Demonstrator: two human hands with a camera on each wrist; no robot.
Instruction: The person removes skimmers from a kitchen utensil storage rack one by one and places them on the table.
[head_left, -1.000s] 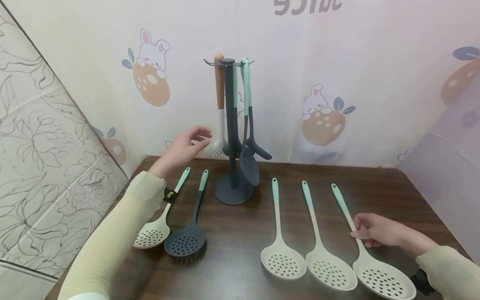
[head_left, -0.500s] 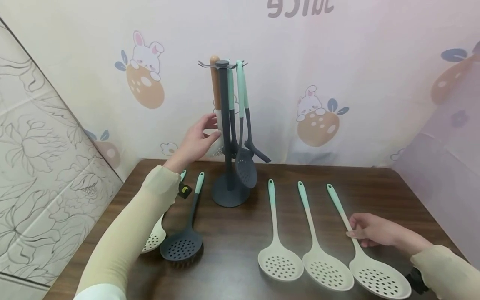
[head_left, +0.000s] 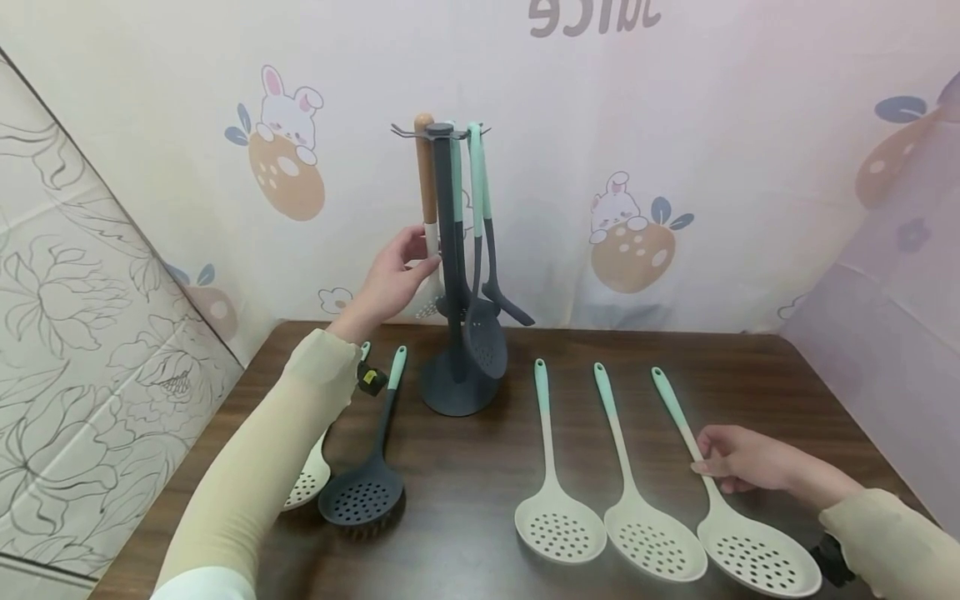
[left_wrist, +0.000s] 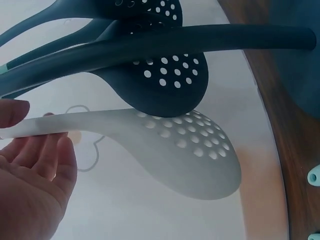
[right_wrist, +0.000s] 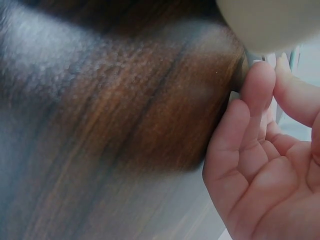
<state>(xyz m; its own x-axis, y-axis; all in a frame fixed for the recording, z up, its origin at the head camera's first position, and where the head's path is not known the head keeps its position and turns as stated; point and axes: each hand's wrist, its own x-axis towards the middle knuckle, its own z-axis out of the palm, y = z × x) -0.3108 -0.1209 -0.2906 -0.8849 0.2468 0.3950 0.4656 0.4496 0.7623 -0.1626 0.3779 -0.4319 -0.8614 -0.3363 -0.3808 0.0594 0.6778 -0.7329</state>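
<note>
My left hand point(head_left: 396, 271) is at the dark utensil stand point(head_left: 444, 233), its thumb and fingers around the white stem of a skimmer point(head_left: 426, 187) with a wooden handle. In the left wrist view the white perforated bowl of this skimmer point(left_wrist: 185, 170) hangs beside dark perforated utensils and the stand's post point(left_wrist: 200, 39). At the right, my right hand point(head_left: 750, 457) pinches the stem of a cream skimmer point(head_left: 761, 552) with a mint handle end. That skimmer's pale bowl point(right_wrist: 275, 22) fills the top corner of the right wrist view.
Two more cream skimmers point(head_left: 561, 529) lie left of the right hand's one. A dark skimmer point(head_left: 362, 496) lies at the left, next to a cream skimmer point(head_left: 307, 479) partly hidden by the left sleeve. Dark utensils point(head_left: 486, 337) hang from the stand, near the back curtain point(head_left: 540, 250).
My left hand has moved right and up to the stand and taken hold of the wooden-handled skimmer's stem. The right hand keeps its hold; the head view has shifted slightly.
</note>
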